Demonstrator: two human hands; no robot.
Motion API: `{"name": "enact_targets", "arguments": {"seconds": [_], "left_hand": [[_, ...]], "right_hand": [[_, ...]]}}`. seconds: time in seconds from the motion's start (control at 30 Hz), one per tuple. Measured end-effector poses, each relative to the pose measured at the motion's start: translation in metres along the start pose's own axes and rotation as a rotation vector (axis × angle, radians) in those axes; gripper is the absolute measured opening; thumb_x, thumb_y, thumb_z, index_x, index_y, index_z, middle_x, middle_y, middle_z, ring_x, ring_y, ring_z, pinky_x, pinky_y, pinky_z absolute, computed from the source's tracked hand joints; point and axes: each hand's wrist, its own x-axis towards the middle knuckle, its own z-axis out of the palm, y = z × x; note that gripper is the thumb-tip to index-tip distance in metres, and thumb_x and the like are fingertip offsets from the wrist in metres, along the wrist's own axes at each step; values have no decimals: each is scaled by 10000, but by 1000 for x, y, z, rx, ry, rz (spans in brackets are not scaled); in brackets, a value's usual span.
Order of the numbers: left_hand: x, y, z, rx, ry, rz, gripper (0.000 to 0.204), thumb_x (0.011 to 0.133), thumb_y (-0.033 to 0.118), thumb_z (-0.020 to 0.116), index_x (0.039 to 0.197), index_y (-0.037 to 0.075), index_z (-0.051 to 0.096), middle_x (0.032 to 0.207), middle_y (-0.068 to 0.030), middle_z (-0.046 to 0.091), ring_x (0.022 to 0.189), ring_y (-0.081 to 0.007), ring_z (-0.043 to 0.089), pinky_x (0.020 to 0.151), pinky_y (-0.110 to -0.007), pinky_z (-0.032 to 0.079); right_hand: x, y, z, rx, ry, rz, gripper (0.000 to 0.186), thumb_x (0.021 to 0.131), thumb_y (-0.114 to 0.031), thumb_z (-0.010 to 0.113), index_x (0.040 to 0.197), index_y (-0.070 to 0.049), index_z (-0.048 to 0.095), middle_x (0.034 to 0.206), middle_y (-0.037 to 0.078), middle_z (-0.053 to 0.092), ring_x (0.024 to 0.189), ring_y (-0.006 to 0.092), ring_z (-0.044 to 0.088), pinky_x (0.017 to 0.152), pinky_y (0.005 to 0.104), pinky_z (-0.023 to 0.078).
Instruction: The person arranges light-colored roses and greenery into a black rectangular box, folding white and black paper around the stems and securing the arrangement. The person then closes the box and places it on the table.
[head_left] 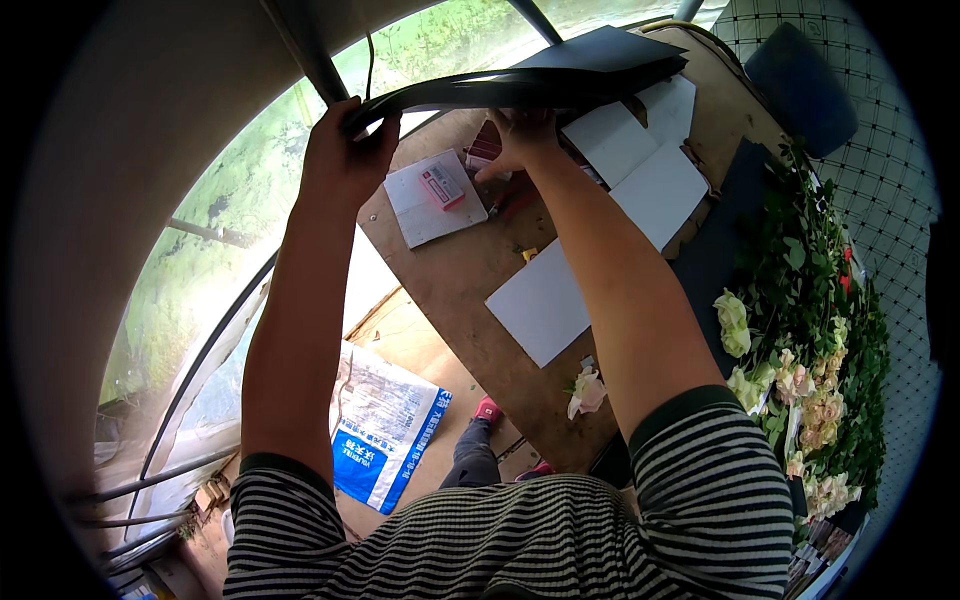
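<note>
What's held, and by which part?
Left hand grips dark sheets by their left end. Right hand is at their near edge; can't tell if it grips.

Black sheets (520, 88), thin stack, slightly glossy, bowed, near edge facing up. Left end pinched in left grip (345, 145); middle crosses right grip (522, 138), partly hiding it; wider flat part extends to that grip's right.

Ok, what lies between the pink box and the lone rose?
In the head view: the edge of the white slab under the pink box, brown tabletop, a white sheet, then more tabletop before the rose.
</note>
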Motion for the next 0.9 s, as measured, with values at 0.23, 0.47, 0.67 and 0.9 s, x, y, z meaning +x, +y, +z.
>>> {"name": "enact_targets", "arguments": {"seconds": [0.23,0.47,0.67,0.9], "left_hand": [[0,1,-3,-109,-17,-102,240,886,111,557,967,-96,464,1022,-214,535,991,-294,560,877,-297,523],[17,10,1,-231,-102,-166,271,904,85,499,1062,-116,406,1075,-247,494,1011,-342,563,869,-390,555],[23,3,19,-281,-15,-85,280,910,95,498,1070,-120,416,1110,-253,481,1032,-349,548,877,-376,548],[14,-4,30,-240,-12,-30,340,870,51,545,1085,-134,358,1085,-279,488,1022,-357,548,881,-384,542]], "right_hand": [[4,15,-15,-22,-25,-186,1214,432,-577,824,1377,22,354,1444,247,282,1328,396,303,1104,403,265],[-29,20,1,242,68,-119,1010,443,-519,813,1197,66,482,1259,210,449,1182,341,453,994,362,402],[-33,13,-19,84,-134,-173,1064,474,-578,783,1301,2,446,1347,191,414,1273,327,385,1053,367,346],[-17,14,-5,128,-65,-169,1031,503,-555,777,1299,12,445,1376,183,395,1284,319,378,1056,387,336]]}}
